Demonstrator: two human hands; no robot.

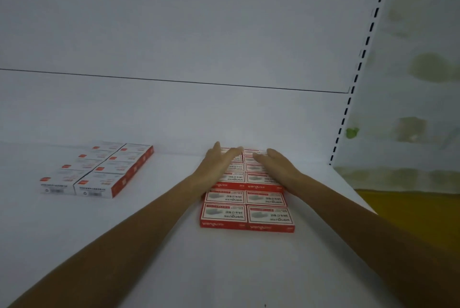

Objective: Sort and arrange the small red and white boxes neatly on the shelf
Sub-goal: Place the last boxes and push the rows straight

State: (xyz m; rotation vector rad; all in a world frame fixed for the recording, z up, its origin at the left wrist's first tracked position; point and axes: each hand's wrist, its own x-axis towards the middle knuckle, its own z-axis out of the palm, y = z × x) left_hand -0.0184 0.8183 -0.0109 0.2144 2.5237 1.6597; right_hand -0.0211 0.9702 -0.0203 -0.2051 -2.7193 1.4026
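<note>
A block of red boxes [247, 215] lies in two columns on the white shelf [154, 233], right of centre, with a second layer on its far half. My left hand [219, 162] lies flat with straight fingers along the left side and top of that far half. On the right side of the same half rests my right hand [275, 164], fingers also straight. Both hands hide several of the far boxes. A separate block of white boxes with red corners [99, 170] sits in two columns at the left.
The shelf's back panel [174, 34] rises behind the boxes. A slotted upright [358, 68] marks the shelf's right end, with a blurred wall and a yellow surface [410, 208] beyond it. Bare shelf lies between the two blocks.
</note>
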